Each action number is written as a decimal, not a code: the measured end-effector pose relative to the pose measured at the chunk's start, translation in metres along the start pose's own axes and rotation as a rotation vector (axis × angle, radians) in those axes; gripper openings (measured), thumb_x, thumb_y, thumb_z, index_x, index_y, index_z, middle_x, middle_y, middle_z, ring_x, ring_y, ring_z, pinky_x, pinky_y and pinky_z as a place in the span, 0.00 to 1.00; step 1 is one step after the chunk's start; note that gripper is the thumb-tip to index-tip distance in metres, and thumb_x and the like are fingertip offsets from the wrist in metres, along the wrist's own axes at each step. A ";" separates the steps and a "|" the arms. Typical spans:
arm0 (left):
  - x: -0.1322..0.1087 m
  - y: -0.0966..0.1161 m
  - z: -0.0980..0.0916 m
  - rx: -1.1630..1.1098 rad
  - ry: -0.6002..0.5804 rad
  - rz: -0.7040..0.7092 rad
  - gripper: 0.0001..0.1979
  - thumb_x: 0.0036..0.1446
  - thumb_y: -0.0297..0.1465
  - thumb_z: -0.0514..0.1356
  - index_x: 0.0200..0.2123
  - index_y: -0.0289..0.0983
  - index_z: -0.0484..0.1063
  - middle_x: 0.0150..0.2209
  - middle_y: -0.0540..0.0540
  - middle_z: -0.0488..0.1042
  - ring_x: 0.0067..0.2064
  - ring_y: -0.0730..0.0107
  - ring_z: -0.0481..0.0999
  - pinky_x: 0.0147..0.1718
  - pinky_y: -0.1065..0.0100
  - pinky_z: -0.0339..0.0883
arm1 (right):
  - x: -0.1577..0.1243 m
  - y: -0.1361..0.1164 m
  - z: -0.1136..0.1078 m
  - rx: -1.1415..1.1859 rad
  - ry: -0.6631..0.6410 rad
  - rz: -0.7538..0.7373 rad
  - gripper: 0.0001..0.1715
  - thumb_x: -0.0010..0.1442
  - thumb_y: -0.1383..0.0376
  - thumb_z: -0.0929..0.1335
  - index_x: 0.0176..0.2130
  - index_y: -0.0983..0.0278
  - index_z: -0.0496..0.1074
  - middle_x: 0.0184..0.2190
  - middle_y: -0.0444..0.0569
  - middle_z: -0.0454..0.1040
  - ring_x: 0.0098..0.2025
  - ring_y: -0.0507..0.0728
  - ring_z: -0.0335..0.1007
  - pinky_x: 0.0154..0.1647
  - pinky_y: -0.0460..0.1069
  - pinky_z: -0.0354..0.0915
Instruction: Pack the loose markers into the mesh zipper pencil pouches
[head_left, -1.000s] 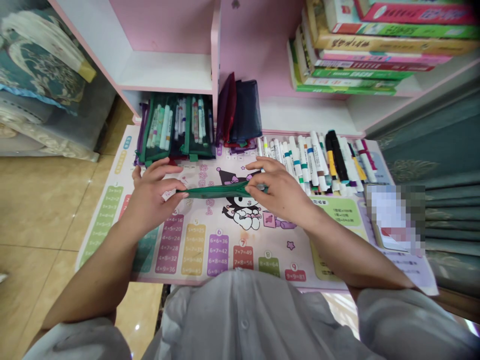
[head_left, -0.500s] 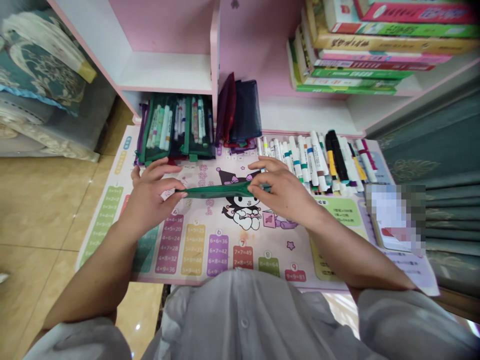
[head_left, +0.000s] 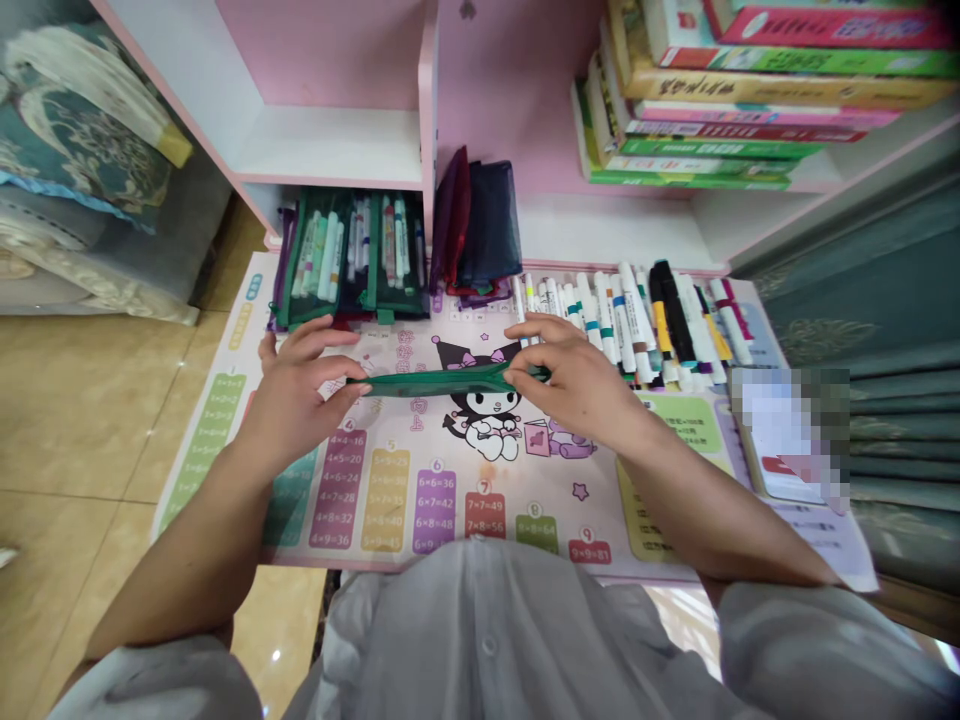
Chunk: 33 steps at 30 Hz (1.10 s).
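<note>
Centrally, green pouch (head_left: 435, 381) between left hand (head_left: 296, 395), right hand (head_left: 574, 378); marker-filled pouches (head_left: 352, 258) behind.

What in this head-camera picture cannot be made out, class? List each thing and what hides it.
Head view, green pouch: seen edge-on, pinched between the left hand and right hand, so its inside is hidden.
Head view, pixelated item beside the markers: a blur patch covers it.
Head view, books: titles blurred, top ones cut by the frame edge.
Head view, markers: some lower ends hidden behind the right hand.
</note>
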<state>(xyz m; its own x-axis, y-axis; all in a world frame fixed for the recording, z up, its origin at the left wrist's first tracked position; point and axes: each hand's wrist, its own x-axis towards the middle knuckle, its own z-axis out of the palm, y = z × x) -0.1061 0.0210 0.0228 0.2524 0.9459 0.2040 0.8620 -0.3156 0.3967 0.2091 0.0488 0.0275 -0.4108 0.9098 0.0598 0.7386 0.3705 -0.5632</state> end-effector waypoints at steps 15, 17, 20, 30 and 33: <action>-0.001 -0.003 0.001 0.002 0.009 0.026 0.08 0.60 0.36 0.60 0.29 0.44 0.76 0.52 0.48 0.76 0.63 0.49 0.66 0.62 0.40 0.47 | -0.001 0.001 -0.007 0.033 -0.004 0.046 0.14 0.58 0.64 0.67 0.22 0.60 0.68 0.54 0.50 0.74 0.63 0.66 0.63 0.62 0.64 0.61; -0.001 -0.003 0.000 0.003 0.010 0.022 0.08 0.59 0.36 0.60 0.29 0.44 0.76 0.52 0.48 0.76 0.63 0.48 0.66 0.62 0.40 0.47 | -0.002 0.002 -0.007 0.037 0.001 0.047 0.14 0.59 0.63 0.67 0.22 0.60 0.68 0.53 0.49 0.74 0.63 0.66 0.64 0.61 0.63 0.61; 0.000 -0.002 0.000 0.008 0.011 0.016 0.08 0.59 0.36 0.60 0.29 0.43 0.76 0.52 0.48 0.76 0.63 0.48 0.66 0.63 0.40 0.46 | -0.003 0.003 -0.008 0.044 0.016 0.050 0.14 0.59 0.63 0.67 0.22 0.59 0.68 0.53 0.48 0.74 0.62 0.66 0.64 0.59 0.64 0.62; 0.000 -0.003 0.000 0.005 0.011 0.009 0.08 0.59 0.36 0.60 0.29 0.44 0.76 0.52 0.48 0.76 0.63 0.48 0.66 0.63 0.39 0.45 | -0.003 0.003 -0.012 0.053 0.013 0.107 0.13 0.57 0.64 0.67 0.22 0.59 0.68 0.54 0.47 0.74 0.62 0.66 0.64 0.59 0.65 0.62; 0.000 -0.004 -0.001 0.014 0.014 0.009 0.08 0.60 0.36 0.60 0.29 0.44 0.76 0.53 0.48 0.76 0.64 0.48 0.65 0.62 0.39 0.45 | -0.004 0.003 -0.013 0.052 0.015 0.125 0.13 0.57 0.64 0.67 0.21 0.59 0.68 0.55 0.47 0.74 0.63 0.66 0.63 0.59 0.65 0.63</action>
<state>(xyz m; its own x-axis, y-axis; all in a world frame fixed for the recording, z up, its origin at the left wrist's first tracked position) -0.1098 0.0218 0.0217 0.2544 0.9418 0.2198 0.8656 -0.3231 0.3825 0.2205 0.0489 0.0365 -0.3085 0.9512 -0.0015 0.7549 0.2438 -0.6089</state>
